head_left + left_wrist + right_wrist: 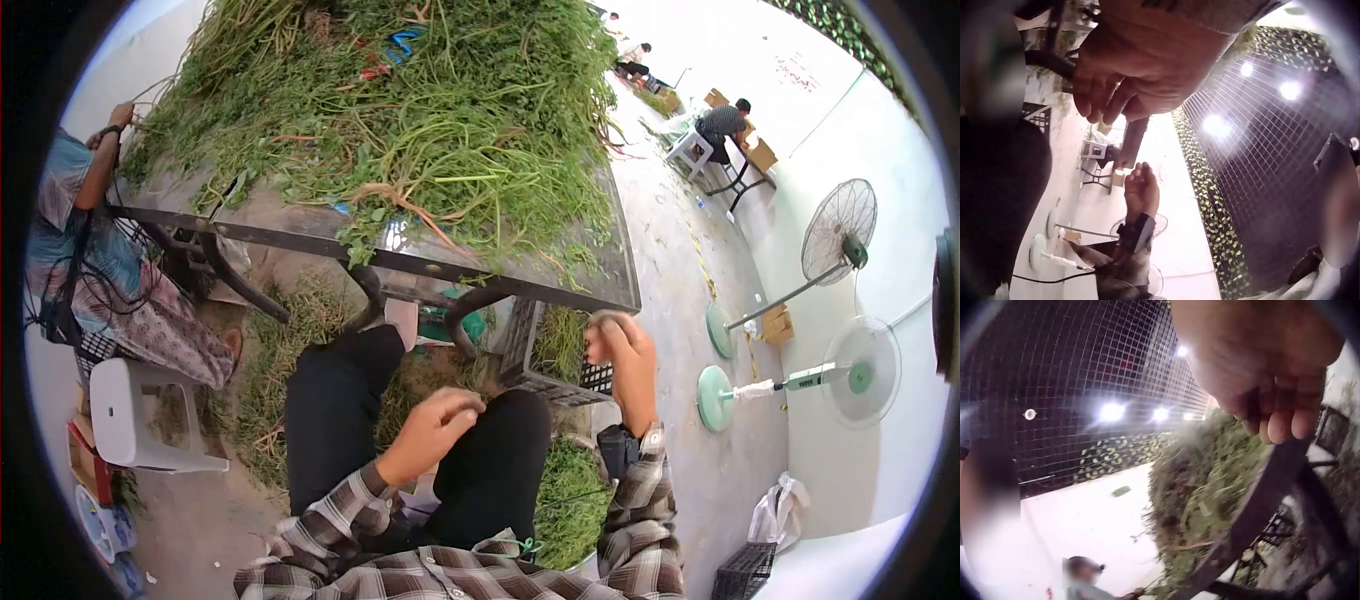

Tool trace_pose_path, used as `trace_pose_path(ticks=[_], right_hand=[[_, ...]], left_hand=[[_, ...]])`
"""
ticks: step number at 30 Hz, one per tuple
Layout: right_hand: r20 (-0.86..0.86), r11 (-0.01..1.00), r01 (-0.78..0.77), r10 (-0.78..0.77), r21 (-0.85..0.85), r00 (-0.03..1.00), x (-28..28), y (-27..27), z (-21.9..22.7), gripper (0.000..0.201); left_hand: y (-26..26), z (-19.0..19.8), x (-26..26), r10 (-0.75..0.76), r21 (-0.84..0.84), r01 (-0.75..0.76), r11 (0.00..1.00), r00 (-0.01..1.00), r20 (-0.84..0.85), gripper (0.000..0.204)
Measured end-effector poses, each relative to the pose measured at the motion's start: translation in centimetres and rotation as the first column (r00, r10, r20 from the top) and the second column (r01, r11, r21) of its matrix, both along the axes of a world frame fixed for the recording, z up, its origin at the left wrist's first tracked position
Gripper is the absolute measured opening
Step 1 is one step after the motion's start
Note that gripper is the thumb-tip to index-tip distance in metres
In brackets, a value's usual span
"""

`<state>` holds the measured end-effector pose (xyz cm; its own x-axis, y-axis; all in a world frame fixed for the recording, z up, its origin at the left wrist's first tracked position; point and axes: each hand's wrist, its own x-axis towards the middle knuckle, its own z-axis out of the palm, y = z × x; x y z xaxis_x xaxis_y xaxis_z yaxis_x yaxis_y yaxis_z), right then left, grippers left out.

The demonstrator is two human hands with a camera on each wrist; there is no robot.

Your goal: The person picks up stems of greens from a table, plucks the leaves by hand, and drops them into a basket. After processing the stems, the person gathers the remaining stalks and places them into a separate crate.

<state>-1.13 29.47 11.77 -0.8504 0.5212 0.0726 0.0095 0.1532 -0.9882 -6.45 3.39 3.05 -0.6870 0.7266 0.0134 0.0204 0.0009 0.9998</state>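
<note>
My left hand (432, 432) hovers over my thigh, its fingers loosely bent and nothing visible in them. In the left wrist view the same hand (1141, 69) hangs with its fingertips downward. My right hand (622, 365) is raised beside the near right corner of the table (625, 260), above a black crate (520, 350) holding green stems. Its fingers curl loosely, with nothing seen between them; the right wrist view shows the fingertips (1279, 428) overlapping the table edge. A large heap of leafy green stems (450, 150) covers the tabletop.
More greens (570, 500) lie at my right side, and cut stems (290, 340) litter the floor under the table. A person (110, 260) is at the left, near a white stool (150, 410). Two standing fans (715, 395) are on the right. Another person (722, 125) sits farther back.
</note>
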Motion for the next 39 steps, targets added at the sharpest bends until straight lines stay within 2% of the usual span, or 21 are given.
trace_pose_path(ticks=[1,3,6,8,9,11,12,14,16,18,19,22,23,26,29,30,31,34,36,38,39], right_hand=[[0.003,0.993,-0.115,0.115,0.026,0.993,-1.7,-1.3,1.7,0.021],[0.033,0.949,-0.306,0.304,0.075,0.952,-5.5,-4.0,4.2,0.024],[0.129,0.836,-0.506,0.489,0.212,0.863,-11.4,-7.7,6.2,0.034],[0.131,0.710,-0.495,0.503,0.502,0.854,-15.9,-9.0,4.7,0.044],[0.127,0.707,-0.497,0.508,0.502,0.852,-17.3,-9.9,4.7,0.044],[0.244,0.568,-0.498,0.464,0.655,0.851,-19.4,-11.4,4.9,0.043],[0.244,0.563,-0.500,0.469,0.658,0.849,-20.3,-11.6,4.4,0.043],[0.211,0.565,-0.475,0.470,0.674,0.857,-21.9,-11.5,3.5,0.035],[0.281,0.587,-0.493,0.418,0.643,0.864,-22.3,-11.4,4.7,0.027],[0.089,0.576,-0.359,0.443,0.734,0.892,-22.8,-10.4,5.2,0.023],[0.099,0.615,-0.352,0.407,0.706,0.908,-21.9,-10.7,7.3,0.019],[0.136,0.865,-0.362,0.335,0.347,0.932,-22.3,-8.3,11.4,0.016],[0.143,0.880,-0.357,0.328,0.313,0.934,-22.3,-7.3,13.4,0.020],[-0.076,0.936,-0.259,0.284,0.239,0.956,-23.9,-3.6,17.9,0.026],[-0.204,0.957,-0.170,0.220,0.236,0.954,-24.8,0.7,23.0,0.023],[-0.245,0.939,-0.219,0.285,0.266,0.927,-25.0,2.7,24.8,0.024],[-0.340,0.936,-0.041,0.167,0.348,0.925,-24.8,2.5,26.7,0.024],[-0.646,0.951,0.065,0.156,0.304,0.747,-24.4,3.0,31.4,0.020],[-0.726,0.963,0.055,0.161,0.265,0.669,-23.8,2.4,32.6,0.017],[-0.555,0.914,0.037,0.212,0.403,0.805,-24.7,3.9,31.8,0.017],[-0.457,0.932,-0.037,0.211,0.360,0.864,-25.1,4.0,30.2,0.018]], left_hand=[[0.2,0.8,-0.9,0.030,0.034,-0.027,0.999,0.995,-0.099,0.020],[0.4,1.6,-2.2,0.069,0.095,-0.064,0.993,0.996,-0.060,0.020],[0.4,1.0,-2.9,0.123,0.158,-0.117,0.981,0.992,-0.024,0.019],[0.4,-1.0,-2.7,0.125,0.138,-0.162,0.977,0.961,0.248,0.019],[0.4,-1.3,-2.5,0.140,0.051,-0.157,0.986,0.960,0.243,0.019],[0.2,-1.5,-2.1,0.108,0.077,-0.127,0.989,0.971,0.212,0.019],[0.2,-1.5,-2.2,0.069,0.103,-0.089,0.991,0.981,0.182,0.019],[-0.1,-0.9,-2.3,0.099,0.124,-0.122,0.985,0.979,0.181,0.019],[-0.4,-1.1,-2.6,0.121,0.105,-0.140,0.984,0.977,0.176,0.020],[-0.7,-0.4,-2.6,0.118,0.103,-0.136,0.985,0.979,0.167,0.020],[-0.7,0.0,-2.7,0.119,0.087,-0.133,0.987,0.981,0.153,0.020],[-0.8,-0.7,-2.6,0.110,0.126,-0.128,0.984,0.984,0.141,0.020],[-0.9,-0.8,-2.5,0.111,0.131,-0.129,0.983,0.984,0.139,0.020],[-0.9,-0.7,-2.6,0.119,0.126,-0.132,0.983,0.987,0.109,0.020],[-1.1,0.2,-2.7,0.097,0.106,-0.108,0.988,0.990,0.106,0.020],[-1.1,0.4,-2.7,0.097,0.096,-0.108,0.989,0.989,0.113,0.020],[-1.0,0.4,-2.6,0.099,0.086,-0.110,0.990,0.988,0.120,0.020],[-0.9,-0.1,-2.6,0.098,0.097,-0.111,0.989,0.987,0.128,0.020],[-1.1,0.1,-2.7,0.101,0.093,-0.113,0.989,0.988,0.117,0.020],[-1.0,0.4,-2.6,0.103,0.100,-0.113,0.989,0.989,0.102,0.020],[-1.0,0.4,-2.6,0.097,0.091,-0.110,0.990,0.986,0.134,0.021]])
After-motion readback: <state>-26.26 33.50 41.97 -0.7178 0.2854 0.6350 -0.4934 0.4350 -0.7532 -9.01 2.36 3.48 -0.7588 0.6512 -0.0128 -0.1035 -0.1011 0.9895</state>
